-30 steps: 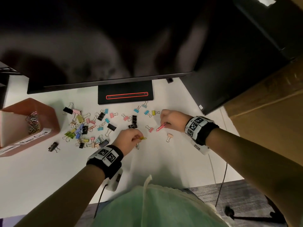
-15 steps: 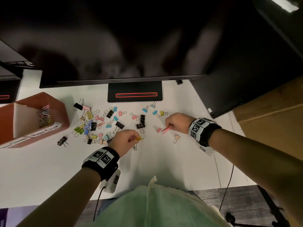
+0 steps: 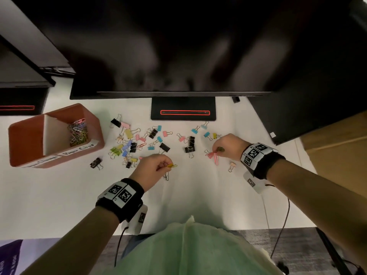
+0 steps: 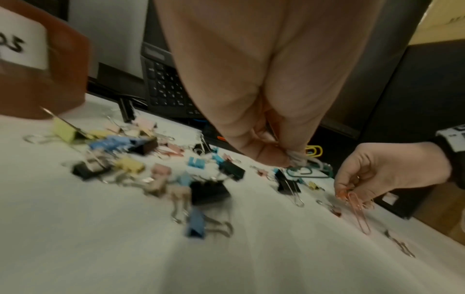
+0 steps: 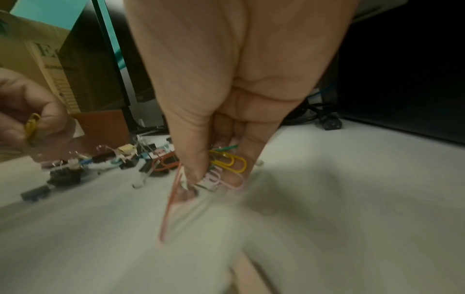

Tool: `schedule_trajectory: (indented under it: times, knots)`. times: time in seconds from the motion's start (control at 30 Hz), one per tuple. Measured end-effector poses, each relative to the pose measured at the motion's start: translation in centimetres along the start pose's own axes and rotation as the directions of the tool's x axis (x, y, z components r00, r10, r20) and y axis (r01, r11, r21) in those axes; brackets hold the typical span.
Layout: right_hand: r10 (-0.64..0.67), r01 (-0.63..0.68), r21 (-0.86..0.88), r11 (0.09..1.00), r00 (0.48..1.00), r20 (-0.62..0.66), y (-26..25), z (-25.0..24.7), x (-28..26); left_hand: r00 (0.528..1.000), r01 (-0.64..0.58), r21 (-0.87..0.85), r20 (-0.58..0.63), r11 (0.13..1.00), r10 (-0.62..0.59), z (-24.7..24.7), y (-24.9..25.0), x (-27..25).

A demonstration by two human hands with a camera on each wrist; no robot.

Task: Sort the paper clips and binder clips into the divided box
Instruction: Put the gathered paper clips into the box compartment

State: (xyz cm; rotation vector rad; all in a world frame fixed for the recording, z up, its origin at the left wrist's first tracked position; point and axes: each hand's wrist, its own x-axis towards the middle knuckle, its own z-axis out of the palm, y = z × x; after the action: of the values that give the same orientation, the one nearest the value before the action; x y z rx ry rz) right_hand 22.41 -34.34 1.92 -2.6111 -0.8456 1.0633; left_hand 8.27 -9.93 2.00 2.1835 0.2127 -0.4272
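Your left hand (image 3: 153, 169) pinches one yellow paper clip (image 3: 172, 166); your right hand (image 3: 230, 146) fingers grip several paper clips (image 5: 227, 162), one pink clip (image 3: 216, 158) dangling over the counter (image 3: 59, 195).

This looks like an office. A big dark computer monitor (image 3: 178, 46) stands on a white desk (image 3: 59, 195), with its flat black stand (image 3: 183, 111) right under it. A second dark screen (image 3: 19, 76) sits off to the left. A black keyboard (image 4: 168, 87) lies behind the clips. Lots of little coloured binder clips (image 3: 139, 143) are spread on the desk. A brown box (image 3: 53, 135) with a paper label holds paper clips (image 3: 78, 132). A cardboard box (image 3: 341, 151) sits at the right.
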Motion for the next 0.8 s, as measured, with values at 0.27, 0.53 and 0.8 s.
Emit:
schedule_trajectory:
  times: [0.27,0.53,0.8]
  knots:
    - [-0.037,0.038,0.01,0.999,0.994,-0.107,-6.5,-1.3,1.3,0.999,-0.001,0.013,-0.052,1.0,0.002,-6.3,-3.9,-1.7]
    - [-0.318,0.336,0.013,0.942,0.904,-0.287,-22.3,-3.6,6.8,0.932,0.034,-0.063,-0.358,0.997,-0.055,-18.0,-6.2,-2.2]
    - [-0.176,0.235,0.125,0.964,0.915,-0.362,-38.3,-2.4,16.1,0.893,0.291,-0.029,-0.349,0.956,-0.283,-25.6,-11.9,-1.4]
